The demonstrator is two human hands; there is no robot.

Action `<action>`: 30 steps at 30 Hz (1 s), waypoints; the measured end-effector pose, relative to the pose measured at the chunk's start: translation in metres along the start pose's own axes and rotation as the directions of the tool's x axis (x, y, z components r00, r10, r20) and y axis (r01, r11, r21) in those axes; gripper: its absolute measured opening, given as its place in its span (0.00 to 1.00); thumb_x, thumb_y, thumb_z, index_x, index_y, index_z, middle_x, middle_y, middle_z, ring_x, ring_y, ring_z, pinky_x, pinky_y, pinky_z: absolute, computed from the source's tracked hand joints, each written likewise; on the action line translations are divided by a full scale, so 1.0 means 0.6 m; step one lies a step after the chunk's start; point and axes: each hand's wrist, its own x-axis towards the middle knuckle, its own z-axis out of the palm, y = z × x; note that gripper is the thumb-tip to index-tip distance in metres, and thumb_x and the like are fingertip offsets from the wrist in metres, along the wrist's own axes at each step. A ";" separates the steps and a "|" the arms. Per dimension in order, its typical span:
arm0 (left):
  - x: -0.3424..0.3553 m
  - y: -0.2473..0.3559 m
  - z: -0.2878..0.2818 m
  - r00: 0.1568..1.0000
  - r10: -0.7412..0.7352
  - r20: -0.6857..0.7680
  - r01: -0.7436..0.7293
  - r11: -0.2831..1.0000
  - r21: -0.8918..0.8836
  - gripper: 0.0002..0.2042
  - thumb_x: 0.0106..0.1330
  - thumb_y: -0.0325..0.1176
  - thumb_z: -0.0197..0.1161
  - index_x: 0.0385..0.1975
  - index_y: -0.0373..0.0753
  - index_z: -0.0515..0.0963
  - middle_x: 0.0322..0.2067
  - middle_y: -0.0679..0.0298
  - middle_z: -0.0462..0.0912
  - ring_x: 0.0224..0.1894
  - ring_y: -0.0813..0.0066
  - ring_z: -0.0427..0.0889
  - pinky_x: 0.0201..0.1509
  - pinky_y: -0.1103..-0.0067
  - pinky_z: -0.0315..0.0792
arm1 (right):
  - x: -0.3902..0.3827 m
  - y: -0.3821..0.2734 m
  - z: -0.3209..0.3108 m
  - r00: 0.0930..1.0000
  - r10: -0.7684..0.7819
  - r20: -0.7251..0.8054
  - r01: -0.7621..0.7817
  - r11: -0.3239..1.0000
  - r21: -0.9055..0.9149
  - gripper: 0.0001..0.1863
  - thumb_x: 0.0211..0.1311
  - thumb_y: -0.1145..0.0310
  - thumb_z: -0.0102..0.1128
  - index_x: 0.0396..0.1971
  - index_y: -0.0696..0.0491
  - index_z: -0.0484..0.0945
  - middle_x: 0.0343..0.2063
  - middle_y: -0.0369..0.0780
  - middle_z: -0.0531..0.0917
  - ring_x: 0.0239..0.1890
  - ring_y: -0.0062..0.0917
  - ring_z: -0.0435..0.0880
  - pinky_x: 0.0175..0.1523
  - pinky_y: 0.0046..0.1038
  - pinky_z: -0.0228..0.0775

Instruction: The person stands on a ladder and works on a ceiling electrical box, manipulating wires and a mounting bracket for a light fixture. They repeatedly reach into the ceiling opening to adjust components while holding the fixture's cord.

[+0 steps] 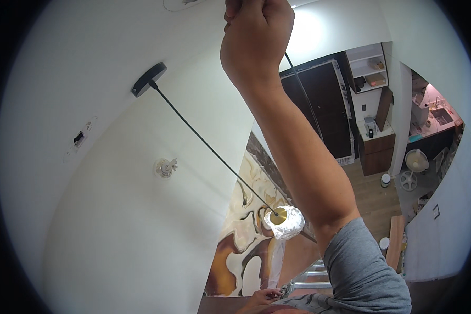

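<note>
My right hand (256,39) is raised at the top edge, fingers curled, its grip hidden; a dark cord (301,83) runs down behind it. To its left a black round ceiling canopy (148,78) carries another cord, ending at a gold-capped pendant (279,215) wrapped in crinkled plastic. My left hand (262,296) is low at the bottom, fingers curled on something small I cannot make out, beside a metal ladder (311,284).
A wall hole (79,138) and white fitting (165,167) are at left. Below are a patterned wall panel (230,267), a dark door (324,115), a cabinet (377,152), a fan (416,161), leaning boards (395,240) and a sink (443,116) in a side room.
</note>
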 end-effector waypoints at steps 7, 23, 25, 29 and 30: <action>-0.002 -0.015 0.004 1.000 0.005 -0.005 -0.006 0.997 -0.076 0.14 0.69 0.30 0.71 0.53 0.38 0.85 0.59 0.57 0.83 0.51 0.78 0.85 0.59 0.82 0.78 | -0.004 -0.013 0.000 0.999 0.043 -0.004 -0.043 0.979 -0.198 0.19 0.84 0.63 0.40 0.36 0.60 0.76 0.18 0.31 0.68 0.22 0.15 0.62 0.28 0.25 0.55; -0.004 -0.033 -0.003 1.000 0.005 -0.003 -0.005 1.000 -0.002 0.16 0.68 0.33 0.72 0.54 0.40 0.85 0.54 0.64 0.86 0.49 0.83 0.83 0.56 0.84 0.77 | -0.001 -0.012 0.019 0.983 -0.172 -0.058 0.131 0.894 -0.428 0.19 0.80 0.68 0.40 0.31 0.64 0.75 0.23 0.52 0.81 0.27 0.41 0.80 0.38 0.40 0.69; -0.001 -0.038 -0.003 1.000 0.006 0.007 -0.006 1.000 -0.001 0.16 0.68 0.33 0.73 0.54 0.41 0.85 0.54 0.65 0.87 0.50 0.83 0.83 0.56 0.84 0.76 | -0.003 -0.010 0.023 0.979 -0.193 -0.063 0.148 0.889 -0.433 0.20 0.80 0.68 0.40 0.31 0.64 0.75 0.24 0.53 0.82 0.28 0.43 0.80 0.40 0.42 0.70; -0.001 -0.046 -0.005 1.000 0.008 0.018 -0.009 1.000 0.013 0.17 0.67 0.34 0.73 0.55 0.42 0.85 0.54 0.67 0.87 0.52 0.84 0.82 0.56 0.83 0.76 | 0.000 -0.002 0.025 0.983 -0.175 -0.064 0.125 0.874 -0.469 0.21 0.81 0.67 0.40 0.31 0.65 0.75 0.26 0.54 0.82 0.31 0.44 0.81 0.41 0.43 0.70; 0.001 -0.047 -0.007 1.000 0.005 0.020 -0.005 1.000 0.021 0.17 0.67 0.35 0.73 0.55 0.42 0.85 0.54 0.67 0.87 0.52 0.85 0.82 0.56 0.83 0.76 | 0.000 -0.002 0.026 0.987 -0.150 -0.063 0.104 0.877 -0.469 0.21 0.81 0.67 0.40 0.31 0.65 0.76 0.26 0.55 0.82 0.31 0.44 0.81 0.41 0.43 0.70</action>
